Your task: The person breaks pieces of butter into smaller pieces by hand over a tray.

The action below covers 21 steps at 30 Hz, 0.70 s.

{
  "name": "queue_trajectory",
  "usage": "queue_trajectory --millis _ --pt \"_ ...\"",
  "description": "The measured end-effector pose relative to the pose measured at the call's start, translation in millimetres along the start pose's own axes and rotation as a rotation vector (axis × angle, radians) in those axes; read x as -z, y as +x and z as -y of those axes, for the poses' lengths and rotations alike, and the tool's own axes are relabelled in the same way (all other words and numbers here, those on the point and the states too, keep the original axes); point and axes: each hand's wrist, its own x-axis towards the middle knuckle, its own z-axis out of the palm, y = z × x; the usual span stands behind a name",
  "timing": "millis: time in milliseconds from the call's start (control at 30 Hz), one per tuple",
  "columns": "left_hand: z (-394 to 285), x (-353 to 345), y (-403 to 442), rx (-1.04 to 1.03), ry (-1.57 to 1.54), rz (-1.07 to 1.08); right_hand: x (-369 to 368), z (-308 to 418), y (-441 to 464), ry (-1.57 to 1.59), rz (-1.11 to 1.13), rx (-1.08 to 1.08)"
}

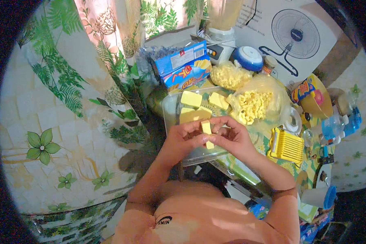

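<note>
A slim pale yellow block (207, 135), which looks like cheese, stands upright between my two hands. My left hand (184, 140) pinches it from the left and my right hand (234, 137) from the right, with thumbs meeting near its lower part. Beneath and behind them is a clear plastic tray (170, 106). Several thicker yellow blocks (191, 99) lie in the tray, partly hidden by my fingers. To the right of the tray, a clear plastic bag (274, 87) holds many small cut yellow pieces (252, 106).
A yellow slicer (286, 146) with parallel bars lies right of my right hand. Behind the tray stand a blue box (185, 67), a second bag of yellow pieces (229, 76), a blue bowl (249, 58) and a blender (221, 40). Bottles (333, 127) crowd the right edge.
</note>
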Motion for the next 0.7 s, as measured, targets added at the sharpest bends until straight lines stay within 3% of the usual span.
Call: queue_trajectory --millis 700 --pt "-1.5 -0.4 2.2 -0.005 -0.055 0.059 8.7 5.8 6.6 0.131 0.084 -0.076"
